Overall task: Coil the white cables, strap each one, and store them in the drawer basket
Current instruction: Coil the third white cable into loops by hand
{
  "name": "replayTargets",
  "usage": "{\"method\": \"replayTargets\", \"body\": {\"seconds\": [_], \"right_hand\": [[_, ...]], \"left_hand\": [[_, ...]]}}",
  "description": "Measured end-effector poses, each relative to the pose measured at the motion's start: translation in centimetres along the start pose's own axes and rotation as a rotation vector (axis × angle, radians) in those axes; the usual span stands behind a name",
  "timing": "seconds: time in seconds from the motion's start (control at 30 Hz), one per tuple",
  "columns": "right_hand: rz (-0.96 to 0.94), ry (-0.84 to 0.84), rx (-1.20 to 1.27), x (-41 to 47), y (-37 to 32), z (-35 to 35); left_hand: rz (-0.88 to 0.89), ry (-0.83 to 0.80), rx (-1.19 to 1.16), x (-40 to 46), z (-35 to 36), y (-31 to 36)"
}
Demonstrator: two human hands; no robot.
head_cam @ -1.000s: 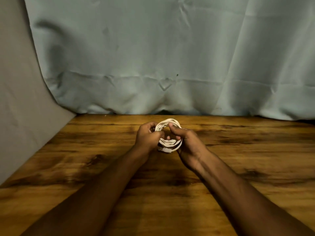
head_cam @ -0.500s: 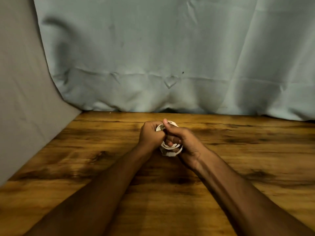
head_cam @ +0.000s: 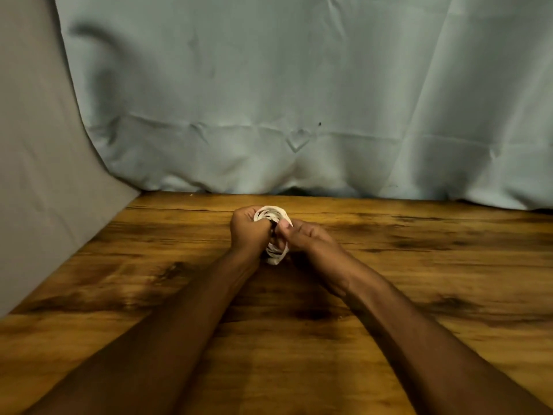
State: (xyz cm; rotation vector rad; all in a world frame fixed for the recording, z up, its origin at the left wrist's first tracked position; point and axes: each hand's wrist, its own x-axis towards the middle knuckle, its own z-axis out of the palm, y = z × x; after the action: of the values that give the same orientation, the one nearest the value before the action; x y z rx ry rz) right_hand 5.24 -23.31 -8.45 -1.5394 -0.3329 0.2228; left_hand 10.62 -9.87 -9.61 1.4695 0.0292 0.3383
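A small coil of white cable (head_cam: 273, 213) stands on edge between both hands, just above the middle of the wooden table (head_cam: 419, 265). My left hand (head_cam: 248, 230) grips the coil's left side with curled fingers. My right hand (head_cam: 305, 235) holds the right side, its thumb pressed across the loops near the centre. The lower arc of the coil shows below the hands; its middle is hidden by fingers. No strap or drawer basket is in view.
A pale blue cloth (head_cam: 299, 115) hangs as a backdrop along the table's far edge. A grey fabric panel (head_cam: 39, 175) closes off the left side. Bare wood lies to both sides of the hands and in front of them.
My hands have closed in on the coil, squeezing the loops tighter. My right thumb has moved across the coil's centre, covering more of it than a second ago.
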Motion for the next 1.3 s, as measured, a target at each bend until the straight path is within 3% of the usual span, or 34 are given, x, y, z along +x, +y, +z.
{"method": "replayTargets", "body": {"seconds": [0.27, 0.43, 0.63, 0.9, 1.1, 1.2, 1.3], "right_hand": [[-0.106, 0.093, -0.078, 1.5, 1.4, 1.2], [-0.124, 0.120, 0.008, 1.0, 1.2, 1.6], [-0.218, 0.136, -0.170, 0.7, 1.5, 1.9], [-0.283, 0.105, -0.180, 0.1, 1.0, 4.1], [-0.296, -0.033, -0.408, -1.0, 1.5, 5.4], [-0.360, -0.047, -0.486, -1.6, 1.5, 5.8], [-0.390, -0.067, -0.529, -1.9, 1.3, 5.8]], "left_hand": [[-0.080, 0.005, -0.031, -0.5, 0.1, 0.9], [0.035, -0.023, 0.028, -1.1, -0.4, -0.1], [0.178, 0.008, 0.285, -2.5, -1.2, 0.7], [0.187, -0.179, 0.838, -5.5, -7.7, 5.6], [0.329, -0.283, 1.110, -9.6, -16.0, 10.8], [0.392, -0.526, 1.219, -12.0, -21.4, 14.2], [0.225, -0.724, 1.531, -12.9, -26.7, 15.5]]}}
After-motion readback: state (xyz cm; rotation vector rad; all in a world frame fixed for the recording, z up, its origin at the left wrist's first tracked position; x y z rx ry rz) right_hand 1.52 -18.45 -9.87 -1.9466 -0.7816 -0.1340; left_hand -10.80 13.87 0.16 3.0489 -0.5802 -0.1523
